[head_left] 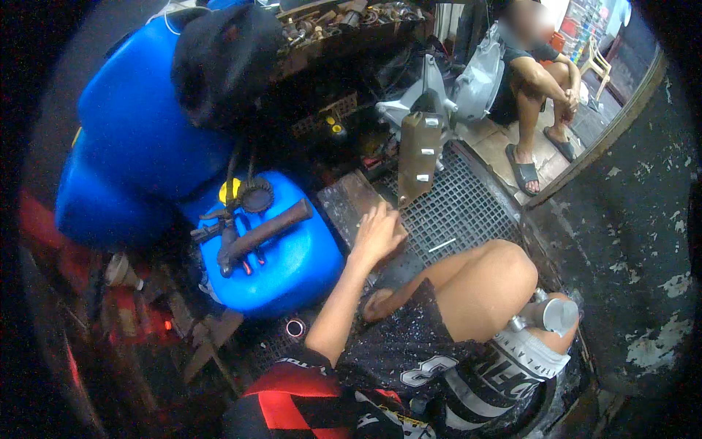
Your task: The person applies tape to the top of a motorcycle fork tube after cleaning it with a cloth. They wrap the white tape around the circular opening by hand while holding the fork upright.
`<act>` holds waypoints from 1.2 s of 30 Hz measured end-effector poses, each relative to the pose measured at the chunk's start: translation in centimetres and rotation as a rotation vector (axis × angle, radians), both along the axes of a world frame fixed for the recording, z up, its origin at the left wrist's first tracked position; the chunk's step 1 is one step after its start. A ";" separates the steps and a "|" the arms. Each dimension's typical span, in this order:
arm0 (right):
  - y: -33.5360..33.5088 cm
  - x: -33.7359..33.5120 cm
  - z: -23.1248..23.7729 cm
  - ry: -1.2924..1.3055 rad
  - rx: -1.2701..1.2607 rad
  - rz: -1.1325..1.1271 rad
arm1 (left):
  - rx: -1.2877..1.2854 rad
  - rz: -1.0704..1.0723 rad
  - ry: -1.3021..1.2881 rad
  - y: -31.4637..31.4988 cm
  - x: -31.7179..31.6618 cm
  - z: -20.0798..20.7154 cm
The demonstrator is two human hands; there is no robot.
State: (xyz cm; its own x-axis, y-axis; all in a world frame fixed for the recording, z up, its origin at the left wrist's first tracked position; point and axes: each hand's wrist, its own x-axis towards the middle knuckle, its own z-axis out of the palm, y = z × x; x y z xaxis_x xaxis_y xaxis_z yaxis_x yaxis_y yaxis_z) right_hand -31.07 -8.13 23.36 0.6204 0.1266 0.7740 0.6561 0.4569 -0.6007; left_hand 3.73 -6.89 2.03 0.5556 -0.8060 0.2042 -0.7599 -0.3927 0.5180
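My left hand (379, 234) reaches forward to the near edge of a worn wooden board (351, 201) on the floor. Its fingers bend downward and their tips are partly hidden, so what they grip cannot be made out. Just beyond the fingertips is the lower end of a tan flat panel (418, 157) with several small white labels, leaning upright. Behind it stands a grey cast-metal housing (424, 91). A silver metal cylinder (557, 316) rests by my bent leg at the right. My right hand does not show.
Left of my arm, a blue jerrycan (292, 282) carries a dark hammer-like tool (267, 233). Larger blue containers (139, 110) stand behind. A black grate (475, 197) holds a thin white stick (442, 245). Another person (537, 80) sits near the doorway. A peeling dark wall (629, 219) is at right.
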 end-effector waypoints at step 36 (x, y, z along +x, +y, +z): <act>2.5 0.1 0.6 0.619 -0.324 -1.562 | -1.035 -0.744 0.666 3.9 -15.5 16.6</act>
State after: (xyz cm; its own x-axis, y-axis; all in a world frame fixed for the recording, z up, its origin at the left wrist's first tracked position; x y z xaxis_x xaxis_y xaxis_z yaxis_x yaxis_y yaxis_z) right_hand -31.02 -5.65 23.96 0.4731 -0.7540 0.4557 -0.0206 -0.5266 -0.8499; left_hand -11.81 -2.99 18.67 0.3021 -0.5991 0.7415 -0.1250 0.7462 0.6539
